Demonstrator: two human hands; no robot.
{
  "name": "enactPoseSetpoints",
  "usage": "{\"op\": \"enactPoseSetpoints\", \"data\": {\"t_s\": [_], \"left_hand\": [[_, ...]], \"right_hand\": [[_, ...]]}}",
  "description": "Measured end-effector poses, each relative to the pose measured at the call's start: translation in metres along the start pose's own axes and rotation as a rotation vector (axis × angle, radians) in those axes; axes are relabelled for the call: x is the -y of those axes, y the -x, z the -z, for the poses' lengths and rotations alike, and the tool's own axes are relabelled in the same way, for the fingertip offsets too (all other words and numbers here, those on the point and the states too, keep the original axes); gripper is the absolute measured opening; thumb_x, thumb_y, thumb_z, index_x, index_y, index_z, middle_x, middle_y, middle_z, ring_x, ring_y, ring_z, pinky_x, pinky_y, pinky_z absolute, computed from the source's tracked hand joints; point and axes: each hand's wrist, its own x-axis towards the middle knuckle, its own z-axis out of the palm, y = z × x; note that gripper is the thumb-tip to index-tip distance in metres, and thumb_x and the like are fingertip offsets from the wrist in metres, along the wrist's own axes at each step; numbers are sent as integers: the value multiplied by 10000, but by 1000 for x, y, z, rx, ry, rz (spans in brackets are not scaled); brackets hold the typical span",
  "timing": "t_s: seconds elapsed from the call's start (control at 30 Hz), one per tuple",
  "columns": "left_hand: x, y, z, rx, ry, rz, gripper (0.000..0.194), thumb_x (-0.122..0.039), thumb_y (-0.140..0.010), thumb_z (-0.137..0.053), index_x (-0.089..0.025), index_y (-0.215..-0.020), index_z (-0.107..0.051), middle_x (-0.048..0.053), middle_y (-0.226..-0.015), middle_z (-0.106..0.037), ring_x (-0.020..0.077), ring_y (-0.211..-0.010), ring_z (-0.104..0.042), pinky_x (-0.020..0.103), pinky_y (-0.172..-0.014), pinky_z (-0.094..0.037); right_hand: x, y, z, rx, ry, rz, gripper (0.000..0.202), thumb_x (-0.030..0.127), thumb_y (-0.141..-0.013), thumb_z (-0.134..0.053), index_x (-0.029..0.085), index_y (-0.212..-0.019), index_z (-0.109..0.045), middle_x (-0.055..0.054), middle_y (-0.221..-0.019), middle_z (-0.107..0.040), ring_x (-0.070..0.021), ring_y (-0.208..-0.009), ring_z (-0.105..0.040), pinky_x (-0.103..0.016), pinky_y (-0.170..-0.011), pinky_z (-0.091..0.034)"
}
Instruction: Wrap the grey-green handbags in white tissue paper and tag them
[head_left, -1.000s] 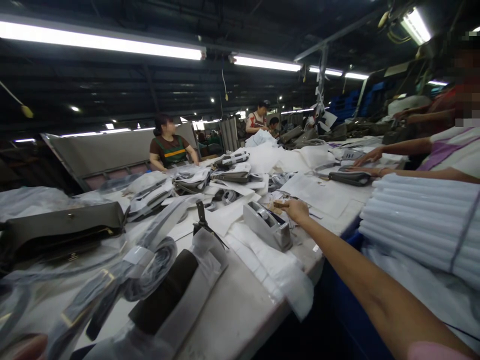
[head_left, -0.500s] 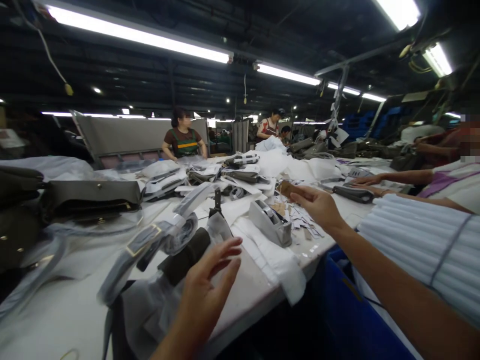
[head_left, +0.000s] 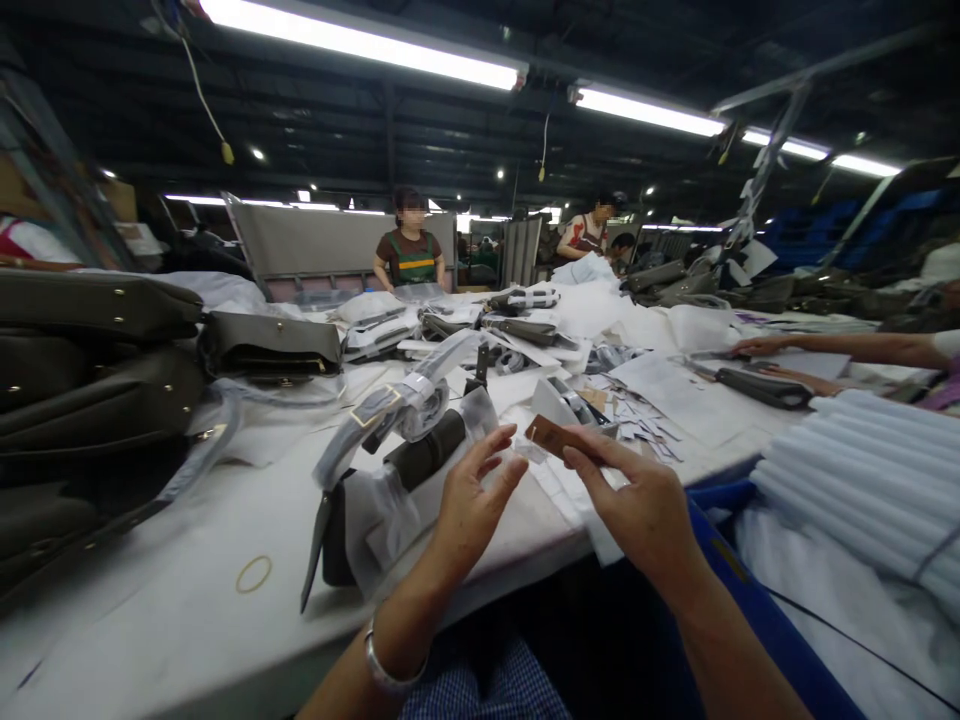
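Note:
A brown hang tag (head_left: 555, 437) is pinched between the thumb and fingers of my right hand (head_left: 637, 490), above the table. My left hand (head_left: 476, 490) hovers just left of the tag, fingers apart and holding nothing. Beneath and beyond my left hand lies a dark olive handbag (head_left: 426, 450), partly wrapped in translucent paper (head_left: 382, 510). Its wrapped strap (head_left: 405, 400) arches over it and carries a gold-coloured buckle. A tape dispenser (head_left: 559, 402) stands behind the brown tag, partly hidden by it and my right hand.
Olive handbags (head_left: 97, 400) are piled at left. A rubber band (head_left: 253, 574) lies on the table (head_left: 195, 640). Small paper tags (head_left: 637, 420) are scattered beyond my right hand. White rolls (head_left: 862, 470) and a blue bin (head_left: 742, 570) stand at right, near a co-worker's arms (head_left: 862, 346).
My right hand has brought the brown tag back from the scattered tags toward my left hand. The view has swung left, and my left hand stays open.

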Motion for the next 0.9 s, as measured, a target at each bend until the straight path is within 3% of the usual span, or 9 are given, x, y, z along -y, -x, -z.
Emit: {"op": "enactPoseSetpoints", "data": {"t_s": [0.2, 0.4, 0.53, 0.7, 0.9], "left_hand": [[-4, 2, 5, 12, 17, 32, 249, -414, -874, -682, -194, -959, -763, 92, -1181, -722, 262, -1156, -639, 403, -1059, -448], [-2, 12, 8, 87, 248, 283, 436, -545, -862, -665, -158, -1044, -749, 93, -985, -742, 205, -888, -668, 313, -804, -523], [5, 18, 11, 123, 346, 391, 420, -524, -817, -731, -182, -1060, -742, 36, -892, -683, 125, -736, -590, 251, -690, -495], [4, 19, 13, 229, 338, 394, 433, -543, -855, -681, -182, -1085, -749, 37, -822, -682, 157, -777, -604, 299, -789, -487], [5, 16, 15, 127, 331, 300, 281, -439, -822, -753, -172, -909, -776, 50, -912, -723, 181, -898, -615, 297, -885, -461]], "right_hand": [[6, 20, -13, 2, -45, 86, 229, 290, -936, -614, 334, -1122, -740, 3, -1098, -760, -230, -1027, -713, -358, -955, -542], [6, 33, -19, -94, -60, 54, 218, 254, -939, -612, 315, -1093, -756, -7, -1096, -755, -219, -1017, -706, -353, -958, -539], [2, 41, -22, -174, -60, 24, 237, 227, -940, -607, 307, -1110, -752, -10, -1113, -749, -213, -1035, -698, -354, -986, -527], [-1, 45, -28, -186, -121, 19, 243, 213, -934, -614, 316, -1102, -756, -9, -1118, -746, -215, -1051, -694, -361, -1000, -526], [-3, 47, -35, -135, -169, 53, 243, 188, -939, -607, 314, -1077, -763, -8, -1102, -749, -197, -1044, -696, -347, -994, -535]]}}
